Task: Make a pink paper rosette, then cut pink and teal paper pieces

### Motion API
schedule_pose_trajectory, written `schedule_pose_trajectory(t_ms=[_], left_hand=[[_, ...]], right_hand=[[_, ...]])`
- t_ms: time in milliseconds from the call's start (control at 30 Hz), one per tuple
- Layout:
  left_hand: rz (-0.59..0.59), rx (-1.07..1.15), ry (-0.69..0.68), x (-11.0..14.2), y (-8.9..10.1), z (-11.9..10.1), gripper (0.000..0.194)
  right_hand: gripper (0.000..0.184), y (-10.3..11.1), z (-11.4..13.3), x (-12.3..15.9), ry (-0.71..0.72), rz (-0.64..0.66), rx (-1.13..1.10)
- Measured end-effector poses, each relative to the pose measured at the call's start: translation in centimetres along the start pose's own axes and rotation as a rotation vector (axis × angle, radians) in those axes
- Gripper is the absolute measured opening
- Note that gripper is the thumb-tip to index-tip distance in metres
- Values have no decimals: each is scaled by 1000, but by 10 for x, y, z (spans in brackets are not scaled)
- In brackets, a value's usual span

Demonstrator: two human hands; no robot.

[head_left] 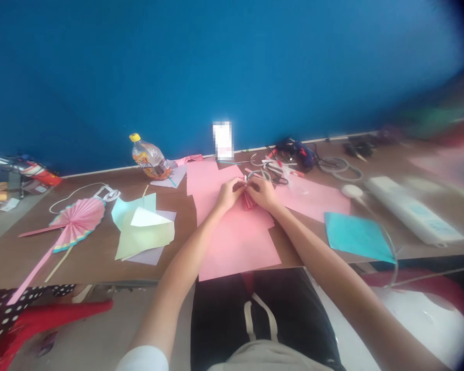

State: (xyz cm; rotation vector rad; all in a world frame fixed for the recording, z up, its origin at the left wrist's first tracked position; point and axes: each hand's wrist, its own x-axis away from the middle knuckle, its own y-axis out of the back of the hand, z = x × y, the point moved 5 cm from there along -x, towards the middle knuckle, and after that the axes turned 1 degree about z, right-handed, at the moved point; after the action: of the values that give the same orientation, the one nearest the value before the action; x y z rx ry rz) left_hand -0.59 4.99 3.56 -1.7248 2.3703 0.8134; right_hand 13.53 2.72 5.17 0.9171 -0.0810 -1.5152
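Note:
A narrow bundle of pleated pink paper (248, 202) stands between my hands near the middle of the table. My left hand (230, 192) pinches it from the left side with closed fingers. From the right, my right hand (261, 192) closes on the same pleats, its fingertips almost meeting those of the left. Their exact grip at the top is too small to make out. Beneath both hands lie several overlapping pink paper sheets (235, 247). On the left rests a finished-looking pink folded fan (81, 219) with a blue and yellow edge and long pink strips.
Left of the sheets are pale green paper pieces (145, 239) and a yellow-capped bottle (152, 158). Behind my right hand lie tangled cables (274, 172). A teal sheet (358, 236) and a white power strip (413, 210) occupy the right. A blue wall (216, 67) borders the table's back.

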Motion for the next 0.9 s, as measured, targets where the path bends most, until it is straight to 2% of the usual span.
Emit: schedule_pose_trajectory(t_ms=[233, 633, 767, 900], left_hand=[[-22, -47, -23, 0, 2, -1, 17], [-46, 72, 58, -2, 6, 10, 28], [-40, 100, 78, -3, 6, 13, 27], [-26, 104, 64, -2, 5, 10, 24]], right_hand=[[10, 0, 1, 0, 5, 0, -15], [12, 0, 4, 1, 11, -16, 16], [5, 2, 7, 3, -13, -7, -38], [9, 1, 3, 3, -17, -15, -34]])
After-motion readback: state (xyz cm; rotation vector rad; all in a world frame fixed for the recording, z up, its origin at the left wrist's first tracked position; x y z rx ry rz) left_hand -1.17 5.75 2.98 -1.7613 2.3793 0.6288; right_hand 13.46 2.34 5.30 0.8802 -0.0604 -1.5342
